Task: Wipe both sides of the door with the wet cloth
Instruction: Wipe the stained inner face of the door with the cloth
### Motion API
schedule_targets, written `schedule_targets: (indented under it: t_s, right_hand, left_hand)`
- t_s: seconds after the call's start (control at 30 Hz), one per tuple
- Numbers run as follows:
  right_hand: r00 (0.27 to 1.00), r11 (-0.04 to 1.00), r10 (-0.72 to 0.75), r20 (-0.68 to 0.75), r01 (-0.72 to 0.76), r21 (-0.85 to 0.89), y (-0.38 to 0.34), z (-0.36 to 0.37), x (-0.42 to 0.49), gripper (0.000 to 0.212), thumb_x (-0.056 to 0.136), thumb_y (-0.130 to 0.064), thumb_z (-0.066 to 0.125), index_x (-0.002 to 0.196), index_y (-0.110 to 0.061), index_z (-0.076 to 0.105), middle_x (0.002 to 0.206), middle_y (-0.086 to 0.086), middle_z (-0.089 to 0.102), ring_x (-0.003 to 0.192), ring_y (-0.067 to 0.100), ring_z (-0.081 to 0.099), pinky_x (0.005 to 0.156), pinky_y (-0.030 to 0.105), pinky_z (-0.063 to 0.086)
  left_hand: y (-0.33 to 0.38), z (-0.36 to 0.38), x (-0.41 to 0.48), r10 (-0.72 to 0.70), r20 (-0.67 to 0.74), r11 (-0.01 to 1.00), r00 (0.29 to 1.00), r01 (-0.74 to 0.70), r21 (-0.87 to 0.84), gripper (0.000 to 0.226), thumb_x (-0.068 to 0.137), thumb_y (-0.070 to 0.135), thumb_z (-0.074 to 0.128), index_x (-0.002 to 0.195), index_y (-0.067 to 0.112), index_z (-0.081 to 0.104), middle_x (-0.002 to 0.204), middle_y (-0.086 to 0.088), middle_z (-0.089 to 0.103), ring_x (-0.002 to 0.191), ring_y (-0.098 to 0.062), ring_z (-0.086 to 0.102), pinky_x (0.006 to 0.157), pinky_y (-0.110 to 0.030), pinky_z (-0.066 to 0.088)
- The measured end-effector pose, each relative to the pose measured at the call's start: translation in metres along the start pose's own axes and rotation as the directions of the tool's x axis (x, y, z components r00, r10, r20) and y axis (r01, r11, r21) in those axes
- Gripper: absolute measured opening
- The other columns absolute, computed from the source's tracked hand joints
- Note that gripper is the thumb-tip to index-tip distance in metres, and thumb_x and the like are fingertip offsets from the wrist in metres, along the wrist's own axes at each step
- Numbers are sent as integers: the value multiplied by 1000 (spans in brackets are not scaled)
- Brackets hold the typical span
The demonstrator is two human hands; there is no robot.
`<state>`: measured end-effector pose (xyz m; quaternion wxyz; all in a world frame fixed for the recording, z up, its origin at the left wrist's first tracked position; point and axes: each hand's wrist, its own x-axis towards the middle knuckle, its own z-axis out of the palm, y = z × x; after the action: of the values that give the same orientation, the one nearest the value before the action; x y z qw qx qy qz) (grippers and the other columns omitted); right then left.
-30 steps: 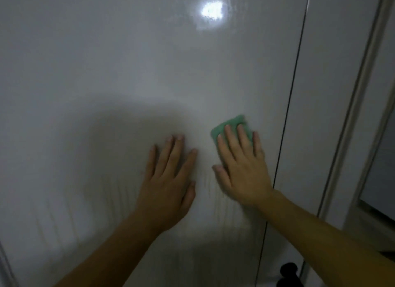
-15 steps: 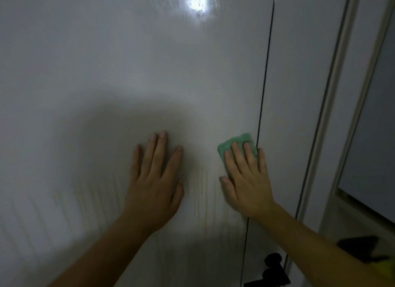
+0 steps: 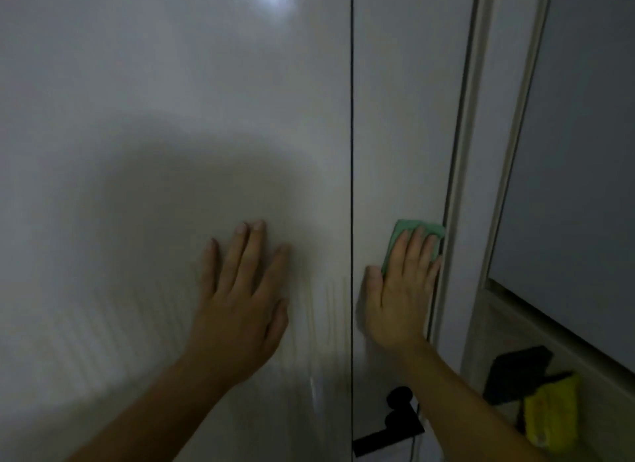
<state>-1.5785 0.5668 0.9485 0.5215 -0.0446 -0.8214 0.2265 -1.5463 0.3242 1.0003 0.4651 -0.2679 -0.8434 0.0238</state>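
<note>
Door (image 3: 171, 117), white and glossy, fills the view; upright, long axis running 12 to 6. Left hand (image 3: 240, 296), at 7 o'clock of centre, lies flat on the panel with fingers straight and spread, holding nothing. A dark vertical line (image 3: 351, 152) runs between the hands. Right hand (image 3: 398, 300), at 5 o'clock, presses the green cloth (image 3: 412, 228) flat under straight fingers. The cloth peeks out at that hand's 12 o'clock, hard against the frame (image 3: 460, 186). Black handle (image 3: 395, 427) sits at the hand's 6. Judgement: the right hand wipes while the left braces. Most of the panel lies toward 9 and 12 of the cloth. Far side hidden.
</note>
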Motion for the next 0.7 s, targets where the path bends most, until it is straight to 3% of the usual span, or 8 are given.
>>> schedule_targets:
  t_s: [0.17,0.27,0.47,0.6,0.7]
  right_hand:
    - [991,1000,-11,-131,9,-15,-16,-12,66,70,108,-43,19,159,1,3,168,22,1,156,40,1,125,54,-9]
    - [982,998,-54,-182,57,10,-7,-4,70,69,108,-43,16,160,1,6,168,22,4,156,40,1,124,53,-11]
    - [996,995,94,0,-94,26,20,22,-50,68,103,-35,30,155,5,10,163,25,5,153,43,7,116,75,16]
    - [991,987,117,-62,-110,115,-7,17,-2,70,104,-37,24,158,-2,-2,167,16,-7,156,38,-4,124,62,-5]
    - [988,991,72,-140,-56,119,-26,23,16,69,107,-40,21,159,1,0,168,20,-2,157,37,-5,124,55,-12]
  left_hand:
    - [5,6,1,-21,-17,1000,1000,21,-6,67,93,39,44,151,5,44,165,-29,14,155,-44,8,120,-69,9]
    - [3,13,0,-21,-41,1000,999,21,-12,67,94,39,45,152,7,44,166,-27,14,155,-44,10,120,-69,9]
    - [3,17,0,-31,-69,999,997,29,-24,66,93,37,46,152,7,43,166,-26,16,155,-43,12,120,-68,12]
    - [3,16,-17,0,-61,998,998,-4,-63,66,92,36,47,152,8,41,167,-24,14,156,-40,13,121,-67,13]
    - [3,23,-44,36,-47,995,998,-40,-96,63,93,35,48,149,9,41,166,-25,16,154,-41,18,119,-68,18]
